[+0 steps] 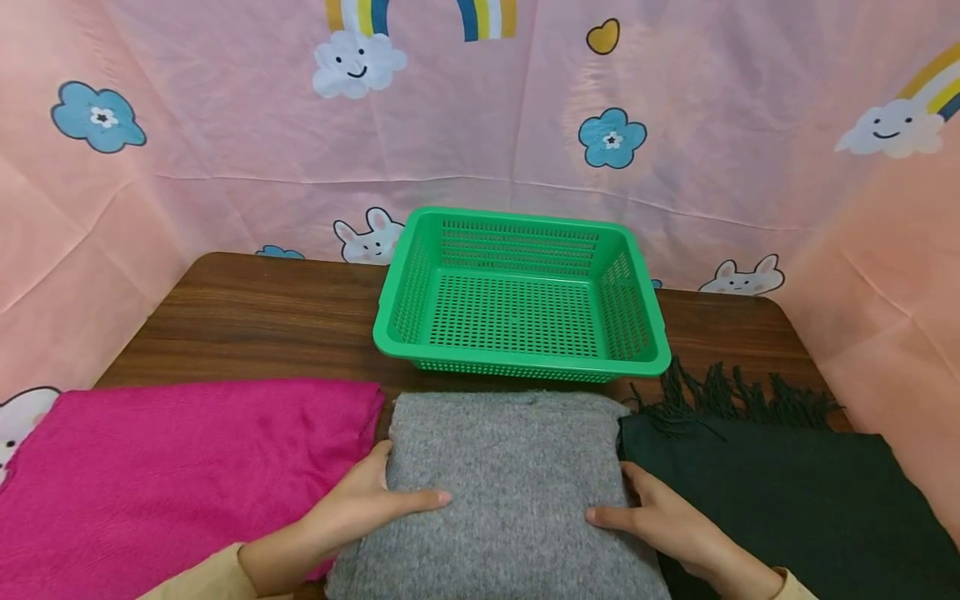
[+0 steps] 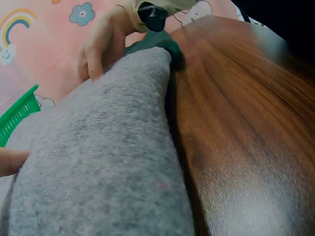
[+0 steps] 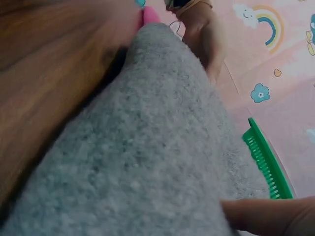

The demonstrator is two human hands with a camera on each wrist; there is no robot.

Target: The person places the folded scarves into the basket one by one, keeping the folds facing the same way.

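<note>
Gripping the folded grey cloth [image 1: 510,492] from both sides now, I've got my left hand [image 1: 360,504] on its left edge, thumb laid flat across the top and fingers tucked down round the side, and my right hand [image 1: 663,521] doing the same on its right edge. Both are curled round the cloth's thick edges; how far the fingers reach underneath I can't tell. The grey cloth lies on the wooden table [image 1: 262,317], just in front of the green basket [image 1: 521,292], its far edge close under the basket's near rim. To the left of the grey cloth, touching it, lies the magenta cloth [image 1: 180,475]; to its right, up against it, is the dark green fringed scarf [image 1: 787,483]. Behind the basket hangs the pink backdrop [image 1: 225,125].
</note>
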